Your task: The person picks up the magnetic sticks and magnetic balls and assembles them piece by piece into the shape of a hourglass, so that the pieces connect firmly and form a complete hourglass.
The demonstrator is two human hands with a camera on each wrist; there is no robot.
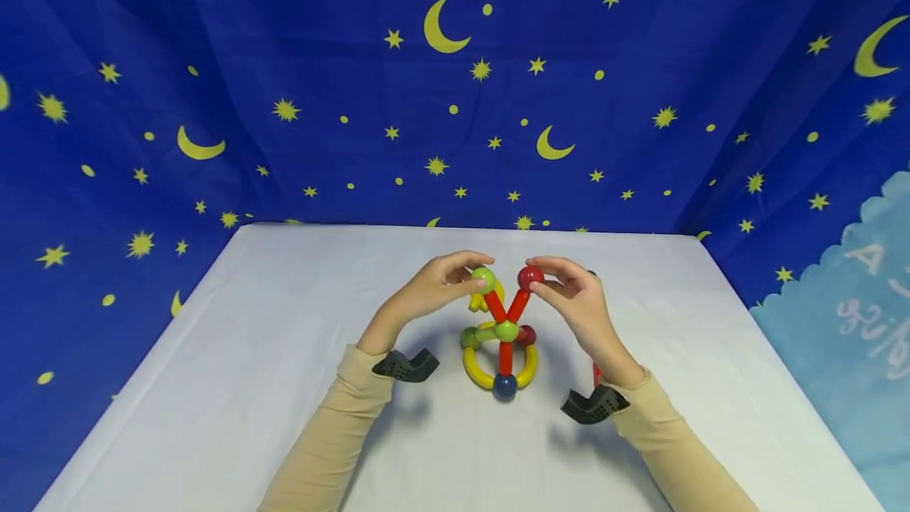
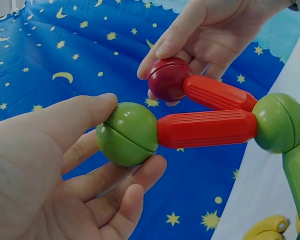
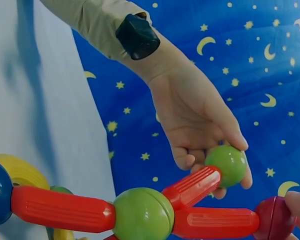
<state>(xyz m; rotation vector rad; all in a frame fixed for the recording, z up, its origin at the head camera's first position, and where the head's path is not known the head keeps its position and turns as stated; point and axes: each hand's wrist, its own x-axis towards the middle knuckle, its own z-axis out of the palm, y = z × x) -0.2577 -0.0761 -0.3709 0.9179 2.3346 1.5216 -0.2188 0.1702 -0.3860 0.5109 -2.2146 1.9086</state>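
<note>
A toy built of balls and rods stands on the table. Its base is a ring of curved yellow pieces (image 1: 478,372) with a blue ball (image 1: 505,386) in front. Rods rise to a middle green ball (image 1: 506,330), from which two red rods (image 1: 494,306) spread upward in a V. At the V's left tip, my left hand (image 1: 431,284) pinches a green ball (image 2: 127,135) between thumb and fingers. My right hand (image 1: 579,299) likewise pinches the dark red ball (image 2: 169,80) at the right tip. Both tip balls touch their rods.
Loose yellow pieces (image 2: 267,227) lie on the white table (image 1: 298,417) behind the toy. Partly hidden by the right wrist is a red piece (image 1: 596,374). A blue curtain (image 1: 355,62) with moons and stars surrounds the table's back and sides.
</note>
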